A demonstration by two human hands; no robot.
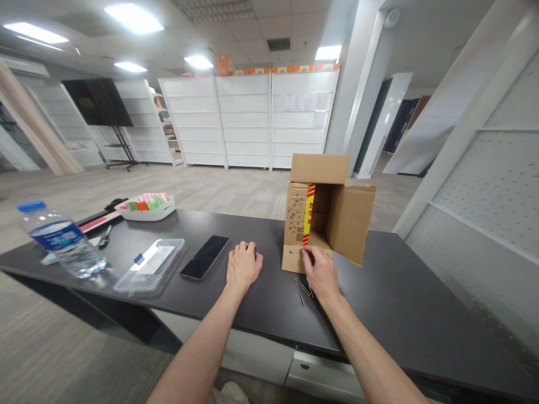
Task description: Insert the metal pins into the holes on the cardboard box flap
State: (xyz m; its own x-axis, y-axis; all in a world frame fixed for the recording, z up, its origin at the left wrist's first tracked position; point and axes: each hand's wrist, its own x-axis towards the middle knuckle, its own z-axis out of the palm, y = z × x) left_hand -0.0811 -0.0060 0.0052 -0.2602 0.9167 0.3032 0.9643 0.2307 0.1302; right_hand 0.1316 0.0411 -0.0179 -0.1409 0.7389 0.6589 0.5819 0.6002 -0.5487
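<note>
An open cardboard box [353, 224] stands on the dark desk, its opening facing me and its flaps folded out. Round metal heads dot its left flap [295, 216], and a short row of them shows on the lower flap [290, 264]. At that lower flap my right hand [322, 272] is closed in a pinch at the row, on what looks like a nail, mostly hidden by the fingers. Several loose nails [302, 290] lie on the desk just below. My left hand [243, 264] rests on the desk with curled fingers; whatever is under them is hidden.
Left of my left hand lie a black phone [205, 257] and a clear plastic case [149, 266]. Farther left are a water bottle [63, 241] and a white tray [145, 209] of colourful items. A white perforated panel [484, 185] stands at the right.
</note>
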